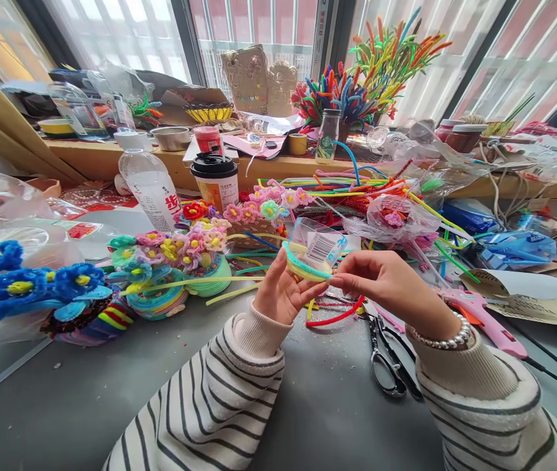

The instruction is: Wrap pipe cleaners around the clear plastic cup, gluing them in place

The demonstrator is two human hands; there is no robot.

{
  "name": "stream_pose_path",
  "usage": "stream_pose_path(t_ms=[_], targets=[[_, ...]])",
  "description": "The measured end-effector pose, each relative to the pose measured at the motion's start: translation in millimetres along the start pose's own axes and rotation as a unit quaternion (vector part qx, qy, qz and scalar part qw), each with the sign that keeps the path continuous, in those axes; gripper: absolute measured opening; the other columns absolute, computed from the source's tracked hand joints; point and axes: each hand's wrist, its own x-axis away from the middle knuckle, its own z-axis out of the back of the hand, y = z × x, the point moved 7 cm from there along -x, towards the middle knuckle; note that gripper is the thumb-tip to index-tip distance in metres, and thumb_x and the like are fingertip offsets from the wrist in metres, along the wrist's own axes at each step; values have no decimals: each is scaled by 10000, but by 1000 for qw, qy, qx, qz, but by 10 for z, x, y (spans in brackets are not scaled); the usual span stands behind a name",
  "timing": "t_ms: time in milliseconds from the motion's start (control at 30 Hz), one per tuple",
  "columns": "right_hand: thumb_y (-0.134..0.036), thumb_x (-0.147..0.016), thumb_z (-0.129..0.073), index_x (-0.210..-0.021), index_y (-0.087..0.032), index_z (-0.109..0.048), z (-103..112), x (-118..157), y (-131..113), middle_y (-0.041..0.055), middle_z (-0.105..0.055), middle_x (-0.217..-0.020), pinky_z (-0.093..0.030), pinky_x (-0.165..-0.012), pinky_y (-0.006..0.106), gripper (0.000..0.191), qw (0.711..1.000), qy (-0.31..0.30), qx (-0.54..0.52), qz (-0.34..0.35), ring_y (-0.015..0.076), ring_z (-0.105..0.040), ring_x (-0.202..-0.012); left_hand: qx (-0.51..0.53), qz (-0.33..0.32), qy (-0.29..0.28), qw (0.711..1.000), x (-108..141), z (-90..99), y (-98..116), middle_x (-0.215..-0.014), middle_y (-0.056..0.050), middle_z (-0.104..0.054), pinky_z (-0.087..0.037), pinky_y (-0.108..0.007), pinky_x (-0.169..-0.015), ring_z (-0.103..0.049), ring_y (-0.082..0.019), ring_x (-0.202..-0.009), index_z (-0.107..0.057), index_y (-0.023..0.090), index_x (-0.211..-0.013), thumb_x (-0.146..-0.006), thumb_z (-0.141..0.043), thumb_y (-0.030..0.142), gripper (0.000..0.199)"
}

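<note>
My left hand (278, 291) holds a clear plastic cup (318, 243), which looks like a cut-off bottle with a barcode label. Yellow and turquoise pipe cleaners (304, 264) wrap round its lower part. At the cup's right side, the thumb and fingers of my right hand (381, 278) pinch the turquoise pipe cleaner's end. Below the hands, a red pipe cleaner (335, 321) lies curved on the grey table (322, 405). Black-handled scissors (389, 366) rest near my right wrist.
Pipe-cleaner flower baskets (158, 294) stand at the left, before a water bottle (148, 180) and a lidded paper cup (214, 180). Loose pipe cleaners (308, 186) pile up behind my hands. A pink glue gun (489, 320) with a black cord lies right. A cluttered ledge (161, 163) runs along the windows.
</note>
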Motion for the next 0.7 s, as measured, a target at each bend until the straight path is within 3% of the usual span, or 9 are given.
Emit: stream_pose_path(t_ms=[200,367,500,600,700], targets=[[-455,-665,-630,-652,-147,-607,110,3,8,2,-591,-582,-391,-470,207,309,999,-9,35,-1,88,-495,-508,-22,-22,-55,998,14,-54,-4,-1129,-80,-583,-520,-262,-704,-637,-195,-845,-466,225,-1167,-529,-729,461,729],[-474,-682,-604,-658,-153,-598,178,20,0,3,-579,-582,-416,-499,222,322,999,-14,45,0,101,-516,-532,-36,-38,-90,995,30,-74,-5,-1231,-76,-509,-475,-319,-846,-555,-231,-1047,-324,284,-1282,-616,-693,409,771],[-470,-690,-599,-691,-154,-583,181,33,12,13,-585,-612,-443,-521,238,317,999,-26,41,-5,114,-537,-555,-26,-47,-98,994,45,-95,8,-1243,-69,-503,-464,-280,-867,-526,-218,-1091,-304,273,-1300,-662,-665,378,741],[-442,-664,-642,-899,-162,-559,249,43,4,56,-616,-839,-495,-614,274,375,998,11,51,16,145,-581,-694,-17,-53,-78,995,27,-74,22,-1230,-71,-516,-477,-258,-842,-548,-201,-1061,-314,256,-1295,-685,-649,357,703],[-420,-610,-699,-1139,-202,-444,365,86,-129,105,-488,-1177,-488,-797,333,626,985,112,90,96,207,-513,-1023,-27,-67,-38,997,4,-25,45,-1204,-68,-536,-479,-278,-847,-576,-191,-1016,-361,242,-1262,-695,-640,332,638]])
